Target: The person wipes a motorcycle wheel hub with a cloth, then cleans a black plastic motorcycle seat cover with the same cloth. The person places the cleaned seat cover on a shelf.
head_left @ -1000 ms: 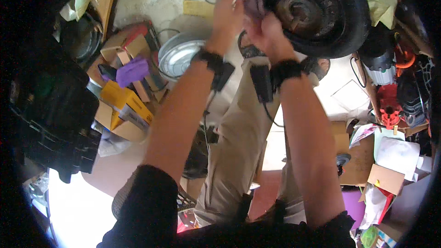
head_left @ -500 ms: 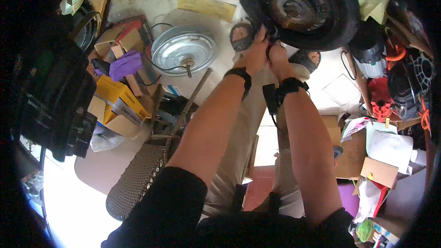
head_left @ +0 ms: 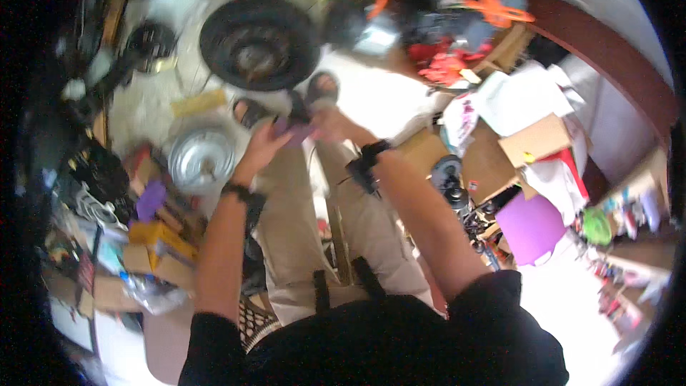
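Note:
The picture is blurred by motion. My left hand (head_left: pixel 263 144) and my right hand (head_left: pixel 330 126) meet in front of my knees, above my beige trousers. Between them is a small crumpled purple cloth (head_left: pixel 294 129), with fingers of both hands closed on it. A black wheel with a tyre (head_left: pixel 257 41) lies flat on the floor beyond my hands, a short way apart from them. My two sandalled feet (head_left: pixel 321 88) show between the wheel and my hands. Each wrist carries a dark band.
A round shiny metal pan (head_left: pixel 201 159) sits on the floor to the left. Yellow and purple boxes (head_left: pixel 158 236) pile up at lower left. Cardboard, papers and a purple sheet (head_left: pixel 530 227) crowd the right. Orange and red tools (head_left: pixel 486 0) lie at the back.
My hands have come away from the wheel's hub and drawn back toward my knees with the cloth. The view has swung, so the wheel now sits farther left and farther off.

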